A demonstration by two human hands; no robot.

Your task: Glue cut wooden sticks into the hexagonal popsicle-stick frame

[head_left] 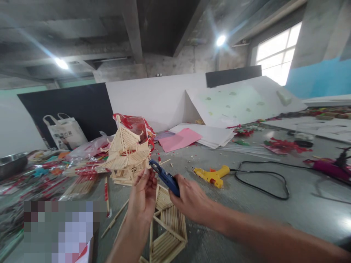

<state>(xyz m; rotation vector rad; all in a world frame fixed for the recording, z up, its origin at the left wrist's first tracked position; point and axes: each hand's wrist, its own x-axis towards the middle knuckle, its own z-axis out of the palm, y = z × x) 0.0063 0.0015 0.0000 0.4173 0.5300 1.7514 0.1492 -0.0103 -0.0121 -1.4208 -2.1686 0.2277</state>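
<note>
In the middle of the head view, my right hand (189, 197) is wrapped round a blue pliers-like tool (166, 179) that points up and left. My left hand (144, 190) meets the tool's tip with thumb and fingers pinched together; whatever they hold is too small to make out. Below both hands lies a flat frame of thin wooden sticks (170, 237), partly covered by my hands and forearms. Just behind my left hand stands a tiered stick-built pagoda model (126, 149), upright on the grey table.
A yellow glue gun (212, 175) with a looping black cord (260, 162) lies to the right. Bundled sticks (79, 186) and plastic wrapping spread over the left side. Pink paper (179, 139) and white sheets (216, 137) lie behind. A metal bowl (13, 164) sits far left.
</note>
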